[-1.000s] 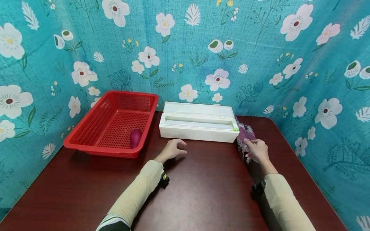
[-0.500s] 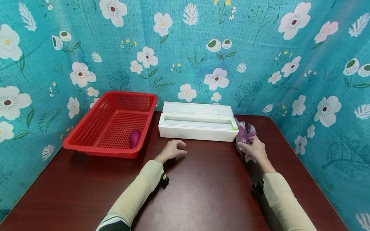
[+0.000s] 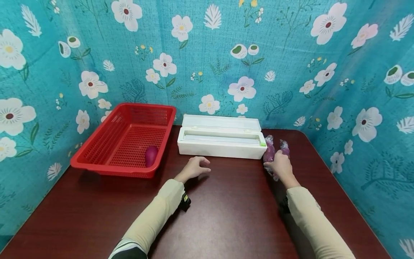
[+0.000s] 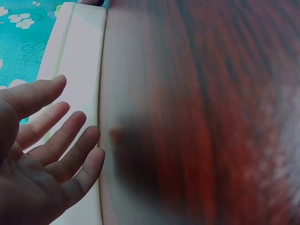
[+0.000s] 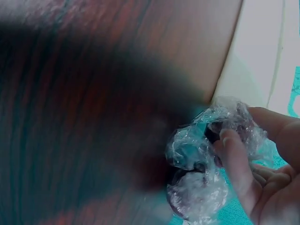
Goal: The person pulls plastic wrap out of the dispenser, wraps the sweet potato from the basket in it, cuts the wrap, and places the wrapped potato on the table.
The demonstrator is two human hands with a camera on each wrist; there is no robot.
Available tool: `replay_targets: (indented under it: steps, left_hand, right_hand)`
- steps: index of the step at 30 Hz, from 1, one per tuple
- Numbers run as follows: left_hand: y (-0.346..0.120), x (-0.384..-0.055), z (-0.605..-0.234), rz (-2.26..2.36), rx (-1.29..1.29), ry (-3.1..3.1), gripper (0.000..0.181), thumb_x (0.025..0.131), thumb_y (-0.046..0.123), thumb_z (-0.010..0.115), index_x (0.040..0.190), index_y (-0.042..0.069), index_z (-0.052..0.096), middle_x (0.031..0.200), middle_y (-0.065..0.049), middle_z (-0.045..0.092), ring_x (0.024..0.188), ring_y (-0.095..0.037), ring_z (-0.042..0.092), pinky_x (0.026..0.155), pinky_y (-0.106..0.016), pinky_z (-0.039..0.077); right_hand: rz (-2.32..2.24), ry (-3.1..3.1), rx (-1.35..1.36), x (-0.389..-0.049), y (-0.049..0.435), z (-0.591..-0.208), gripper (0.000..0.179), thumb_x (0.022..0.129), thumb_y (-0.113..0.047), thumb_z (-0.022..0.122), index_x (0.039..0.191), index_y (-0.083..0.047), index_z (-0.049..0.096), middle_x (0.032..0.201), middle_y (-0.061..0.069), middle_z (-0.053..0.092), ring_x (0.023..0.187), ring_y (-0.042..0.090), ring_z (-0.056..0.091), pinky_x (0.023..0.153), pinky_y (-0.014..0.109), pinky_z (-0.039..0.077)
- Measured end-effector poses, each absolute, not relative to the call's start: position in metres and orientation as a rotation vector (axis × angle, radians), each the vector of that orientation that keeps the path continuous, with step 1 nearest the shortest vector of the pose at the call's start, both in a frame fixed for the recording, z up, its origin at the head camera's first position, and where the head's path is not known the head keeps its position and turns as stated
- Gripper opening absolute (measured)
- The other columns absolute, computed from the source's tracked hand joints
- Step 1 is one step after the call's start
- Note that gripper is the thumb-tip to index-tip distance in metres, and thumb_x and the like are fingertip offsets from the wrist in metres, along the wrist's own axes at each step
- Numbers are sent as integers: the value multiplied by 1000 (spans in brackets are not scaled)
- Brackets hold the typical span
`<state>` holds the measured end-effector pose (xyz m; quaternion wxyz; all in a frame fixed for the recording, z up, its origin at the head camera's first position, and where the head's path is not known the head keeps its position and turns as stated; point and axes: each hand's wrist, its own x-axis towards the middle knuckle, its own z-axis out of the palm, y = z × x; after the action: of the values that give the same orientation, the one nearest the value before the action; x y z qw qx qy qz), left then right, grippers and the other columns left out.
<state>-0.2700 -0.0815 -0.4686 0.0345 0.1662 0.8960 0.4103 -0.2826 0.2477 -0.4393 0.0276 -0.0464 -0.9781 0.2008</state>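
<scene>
Compared with half a second ago, the inner wrapped piece and the outer wrapped piece are showing a wider gap, and the right hand is reaching slightly more to the left. For the work, this is probably meaning that the purple pieces are being arranged side by side, not wrapped further. Both are lying toward the far right corner of the worktop. The inner one is resting just beside the white box, and the right hand is pinching it between thumb and finger; the outer one is lying beyond the fingers, toward the right edge. The left hand is hovering before the box, fingers relaxed, holding nothing.
</scene>
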Motion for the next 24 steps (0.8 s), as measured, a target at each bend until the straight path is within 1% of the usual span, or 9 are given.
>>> replay_targets:
  steps: [4,7,9,12,14,15,18,22,24]
  left_hand:
    - [-82,-269,-470,1261,510,2755,26,76,13,70,99,2,64,94,-7,64,92,-20,58,84,-34,41]
    - [-83,-269,-469,1294,517,2753,26,76,12,70,99,1,64,94,-7,64,92,-20,58,83,-34,42]
    - [-84,-270,-467,1333,524,2754,26,76,11,69,99,0,64,94,-7,64,91,-21,58,81,-33,44]
    - [-87,-272,-463,1416,519,2761,25,77,8,68,99,-3,64,93,-10,64,90,-22,58,80,-34,44]
    - [-88,-275,-460,1462,505,2771,25,77,7,68,99,-4,63,93,-11,64,91,-24,58,81,-35,43]
    - [-89,-276,-458,1486,496,2772,24,77,7,68,99,-4,63,93,-11,64,91,-24,57,82,-36,43]
    - [-91,-282,-453,1560,475,2773,23,79,4,66,99,-6,63,94,-13,63,89,-25,58,80,-35,44]
    - [-94,-288,-446,1658,413,2859,16,79,2,64,93,-5,65,89,-13,65,82,-23,60,73,-33,47]
    - [-95,-292,-443,1657,381,2974,12,78,3,65,89,-2,68,86,-11,66,79,-22,60,72,-32,47]
  right_hand:
    - [507,-3056,-101,-285,245,-444,67,72,-22,74,109,17,33,90,39,50,83,47,54,67,55,45]
    - [445,-3099,-82,-286,244,-441,73,72,-27,74,112,18,33,93,39,50,84,47,54,67,55,45]
    - [411,-3124,-87,-286,245,-437,72,71,-31,74,110,17,38,92,37,51,82,45,54,64,53,46]
    - [407,-3130,-88,-285,247,-426,59,71,-35,74,96,12,50,79,27,53,70,35,54,54,43,47]
    - [452,-3081,-79,-285,250,-419,47,71,-34,74,78,8,52,65,19,51,59,28,50,47,36,42]
    - [472,-3033,-61,-285,251,-416,43,71,-32,75,74,6,53,61,16,50,56,26,48,45,34,39]
    - [545,-2824,1,-285,250,-411,33,72,-21,75,73,7,58,60,16,53,55,26,49,46,37,41]
    - [607,-2561,175,-291,237,-413,20,73,-5,72,83,11,63,74,23,61,65,34,57,58,45,45]
    - [643,-2498,267,-296,229,-416,17,73,0,70,85,11,63,79,25,62,66,35,59,63,46,45]
